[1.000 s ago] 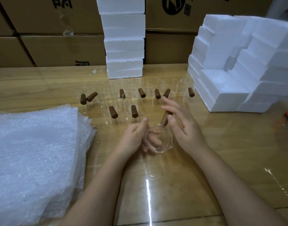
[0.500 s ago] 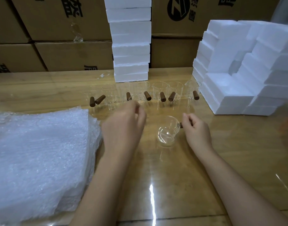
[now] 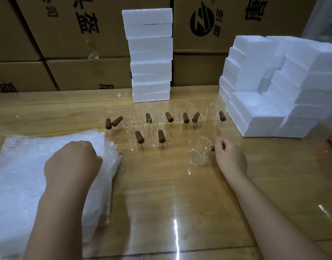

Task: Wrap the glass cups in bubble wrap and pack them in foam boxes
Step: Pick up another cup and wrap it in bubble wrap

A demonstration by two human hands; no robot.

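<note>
Cup stands beside right hand, grip pinching its handle; left hand curled on bubble wrap.

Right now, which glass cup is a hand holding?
The lone cup standing nearest the person, apart from the rows. The right hand pinches its brown handle; the other cups behind it stand untouched.

Dim warm light, overhead glare streaking the table (edges bowed, soft).
</note>
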